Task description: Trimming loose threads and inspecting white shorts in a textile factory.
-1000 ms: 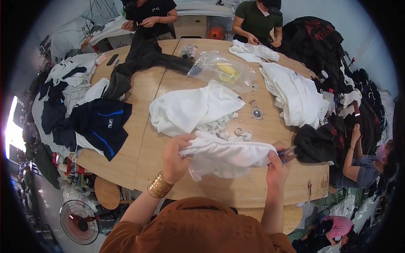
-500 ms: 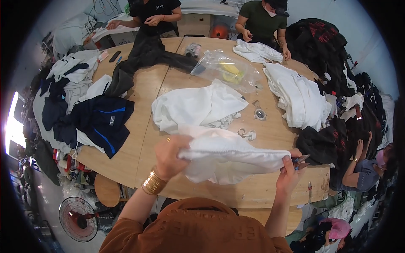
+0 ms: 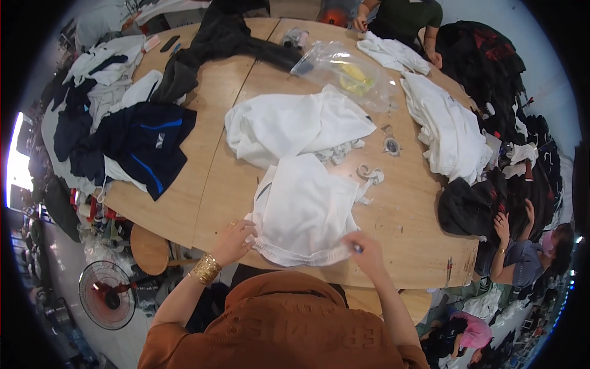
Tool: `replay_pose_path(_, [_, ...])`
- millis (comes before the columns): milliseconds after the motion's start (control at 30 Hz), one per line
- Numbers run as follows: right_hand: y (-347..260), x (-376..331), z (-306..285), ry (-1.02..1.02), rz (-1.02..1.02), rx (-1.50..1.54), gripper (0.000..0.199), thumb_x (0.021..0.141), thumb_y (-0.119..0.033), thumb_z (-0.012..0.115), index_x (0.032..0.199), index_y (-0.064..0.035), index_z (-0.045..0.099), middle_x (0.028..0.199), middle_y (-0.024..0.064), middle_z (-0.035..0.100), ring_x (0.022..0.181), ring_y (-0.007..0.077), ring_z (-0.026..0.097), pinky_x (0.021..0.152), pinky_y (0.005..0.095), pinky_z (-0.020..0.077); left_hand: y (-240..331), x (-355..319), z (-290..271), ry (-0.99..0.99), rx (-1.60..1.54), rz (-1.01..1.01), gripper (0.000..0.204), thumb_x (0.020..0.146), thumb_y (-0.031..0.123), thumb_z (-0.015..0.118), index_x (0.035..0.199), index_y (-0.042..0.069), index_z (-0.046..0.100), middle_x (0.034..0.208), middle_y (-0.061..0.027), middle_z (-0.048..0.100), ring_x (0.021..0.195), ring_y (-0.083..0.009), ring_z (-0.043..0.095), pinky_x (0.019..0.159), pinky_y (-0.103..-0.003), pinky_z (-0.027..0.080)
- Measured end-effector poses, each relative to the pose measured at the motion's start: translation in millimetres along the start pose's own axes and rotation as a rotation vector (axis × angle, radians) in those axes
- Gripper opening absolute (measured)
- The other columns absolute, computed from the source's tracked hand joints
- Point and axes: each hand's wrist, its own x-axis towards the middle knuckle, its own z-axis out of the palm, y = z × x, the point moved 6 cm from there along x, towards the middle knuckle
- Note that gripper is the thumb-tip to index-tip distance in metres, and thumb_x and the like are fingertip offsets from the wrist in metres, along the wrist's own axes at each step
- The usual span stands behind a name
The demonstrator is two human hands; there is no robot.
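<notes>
A: Where are the hands?

B: Both are at the near edge of the wooden table [image 3: 203,203]. The left hand [image 3: 235,241] reaches in from the near left, fingers pinched shut on the white garment [image 3: 307,212] at its near left corner. The right hand [image 3: 364,251] comes in from the near right, fingers closed on the ribbed hem.

A: And the white garment?

B: It lies flat on the table, right in front of the person, its hem along the near edge.

A: Is there room around it?

B: Bare wood lies to its left and right. Just past it sits another white pile [image 3: 289,126], touching it. Farther off is a clear plastic bag [image 3: 347,74]. A dark blue garment [image 3: 144,147] hangs over the left edge.
</notes>
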Motion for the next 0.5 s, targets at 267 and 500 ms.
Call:
replay_pose_path(267, [26, -4, 87, -0.591, -0.073, -0.306, 0.024, 0.073, -0.019, 0.062, 0.092, -0.007, 0.058, 0.085, 0.0086, 0.057, 0.08, 0.0273, 0.057, 0.068, 0.0351, 0.0464, 39, 2, 62, -0.222, -0.283, 0.212, 0.025, 0.069, 0.009, 0.063, 0.093, 0.011, 0.053, 0.095, -0.0074, 0.051, 0.096, -0.0255, 0.048, 0.076, -0.035, 0.039])
replay_pose_path(500, [46, -28, 111, -0.511, -0.02, -0.391, 0.041, 0.069, -0.03, 0.067, 0.102, -0.0108, 0.053, 0.098, 0.0084, 0.054, 0.085, 0.026, 0.057, 0.067, 0.0351, 0.0464, 30, 4, 98, -0.352, 0.091, 0.146, 0.044, 0.063, 0.02, 0.068, 0.1, 0.01, 0.045, 0.094, -0.0081, 0.051, 0.096, -0.0257, 0.049, 0.076, -0.04, 0.037])
